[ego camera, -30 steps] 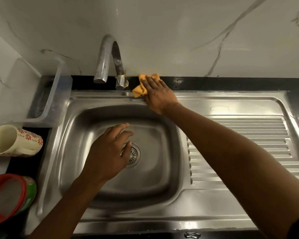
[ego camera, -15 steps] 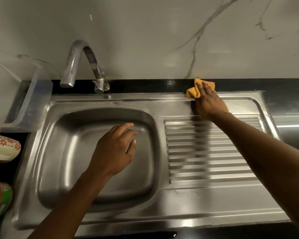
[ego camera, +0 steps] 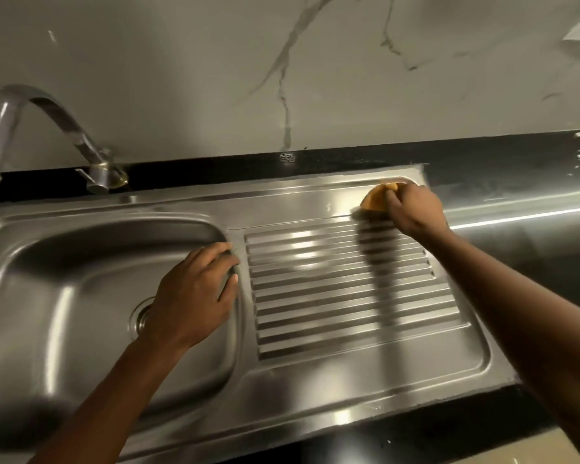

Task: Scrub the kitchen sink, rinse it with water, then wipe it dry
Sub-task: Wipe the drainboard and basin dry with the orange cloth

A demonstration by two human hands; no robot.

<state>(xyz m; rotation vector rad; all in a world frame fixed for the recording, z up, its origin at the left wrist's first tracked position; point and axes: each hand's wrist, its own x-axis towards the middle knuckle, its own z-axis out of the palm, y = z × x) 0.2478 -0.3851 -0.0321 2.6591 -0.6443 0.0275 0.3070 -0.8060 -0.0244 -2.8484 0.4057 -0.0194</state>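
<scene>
1. Sink [ego camera: 315, 396]: just the one, stainless steel, set into a black counter [ego camera: 503, 159] and filling most of the view. It has one basin [ego camera: 64, 279] on the left and one drainboard [ego camera: 349, 289] on the right, with a block of parallel ridges pressed into it.
2. One round drain [ego camera: 140, 318] sits at the bottom of the basin, half hidden behind the left wrist.
3. One tap [ego camera: 47, 108], curved metal, stands at the back left behind the basin. Its spout arcs off toward the left edge of the view.
4. One cloth [ego camera: 375, 199], orange and bunched up. It sits on the flat far right corner of the drainboard, just past the ridges.
5. Two bare hands, one person. The right hand [ego camera: 412, 209] has its fingers curled over the cloth and pushes it down on the steel. Most of the cloth is tucked under the hand, so only a wedge pokes out on the left.
6. The left hand [ego camera: 191, 296] holds nothing. Its fingers are loosely bent and slightly spread, with the tips at the basin's right rim, right next to the ridges. I honestly can't tell if it's touching the metal or just floating above it.
7. Surfaces: the steel is shiny with streaky glare, and the right arm throws a dark shadow across the ridges.
8. Room: the wall [ego camera: 215, 78] behind is pale marble-look with grey veins, coming right down to the strip of counter behind the sink. Lighting is pretty dim.
</scene>
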